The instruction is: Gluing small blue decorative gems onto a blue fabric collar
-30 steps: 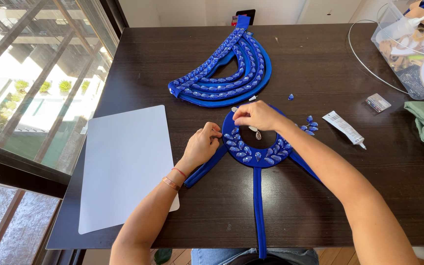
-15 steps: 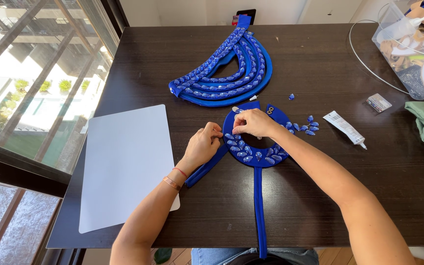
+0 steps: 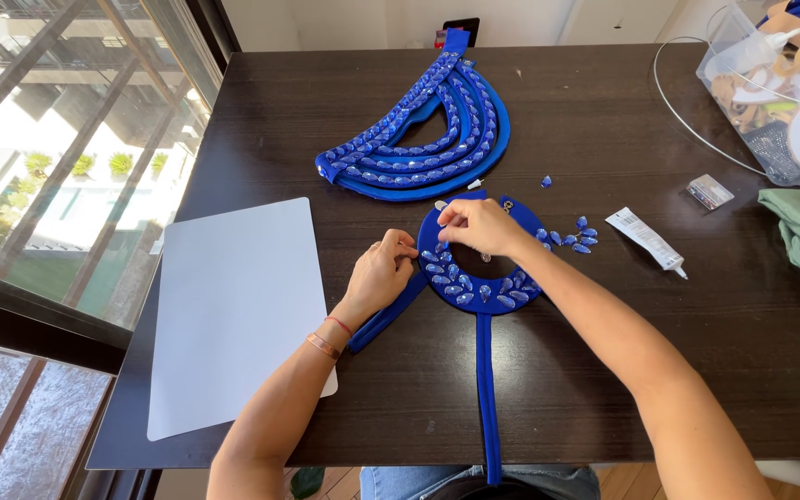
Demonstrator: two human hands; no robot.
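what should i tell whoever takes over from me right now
Left hand: fingertips press the left edge of the blue collar piece, holding nothing that shows.
Right hand: fingers pinched at the collar's upper inner edge; whether a gem sits between them cannot be told.
Things: loose blue gems and a glue tube lie right of the collar; a larger layered blue piece lies behind it; a white sheet lies to the left.
Done: the collar's lower arc carries gems.
Left: its upper ends look bare, and loose gems remain.

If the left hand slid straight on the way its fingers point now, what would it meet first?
The left hand points right, its fingertips already at the blue jewelled collar piece. Going on, it would probably cross that and reach the right hand.
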